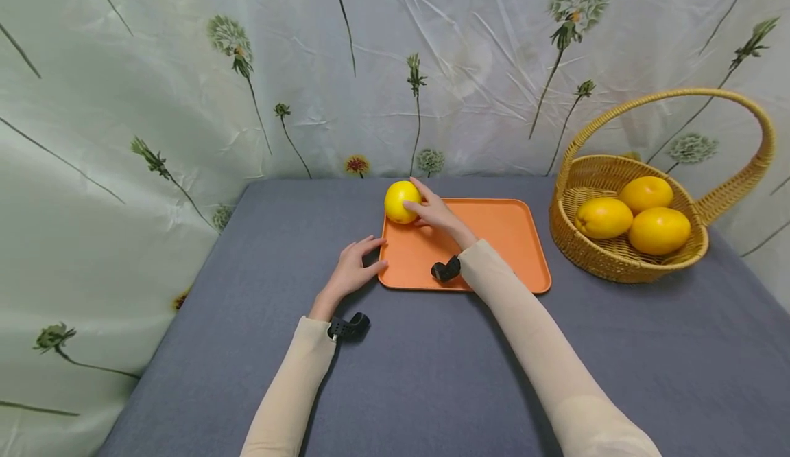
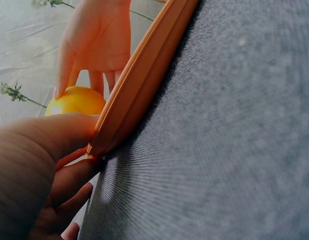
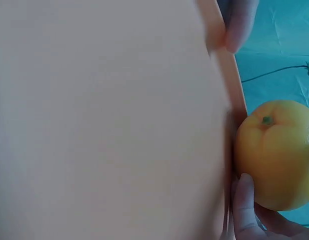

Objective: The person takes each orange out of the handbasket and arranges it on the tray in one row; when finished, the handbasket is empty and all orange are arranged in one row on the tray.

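Observation:
A round yellow orange with a small green stem nub sits at the far left corner of the orange tray. My right hand holds the fruit from its right side, thumb and fingers around it. In the right wrist view, the orange is beside the tray's surface, a thumb against its lower side. My left hand is at the tray's left edge, thumb and fingers spread, fingertips touching the rim. The left wrist view shows this hand close up at the tray edge, its fingers partly hidden by the thumb.
A wicker basket with a tall arched handle stands right of the tray, holding three more oranges. A grey cloth covers the table. Behind and to the left hangs a pale curtain with flower prints.

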Demonstrator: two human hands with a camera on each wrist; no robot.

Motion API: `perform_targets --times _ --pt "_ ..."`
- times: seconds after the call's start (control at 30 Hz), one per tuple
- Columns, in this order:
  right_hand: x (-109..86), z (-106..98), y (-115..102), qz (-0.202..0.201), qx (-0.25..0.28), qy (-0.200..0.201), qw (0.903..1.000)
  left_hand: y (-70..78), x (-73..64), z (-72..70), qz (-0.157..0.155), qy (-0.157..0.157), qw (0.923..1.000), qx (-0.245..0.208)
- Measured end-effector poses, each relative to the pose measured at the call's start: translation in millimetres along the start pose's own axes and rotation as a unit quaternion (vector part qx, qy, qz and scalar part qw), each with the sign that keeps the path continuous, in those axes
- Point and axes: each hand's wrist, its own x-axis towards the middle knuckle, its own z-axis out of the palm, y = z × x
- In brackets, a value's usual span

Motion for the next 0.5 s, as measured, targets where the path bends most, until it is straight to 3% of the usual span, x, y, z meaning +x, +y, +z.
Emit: perform_targets --times 0.5 --pt "4.9 6.1 -1.2 0.017 0.045 0.036 0.9982 0.8 0.1 -0.6 -0.005 0.000 1.0000 -0.003"
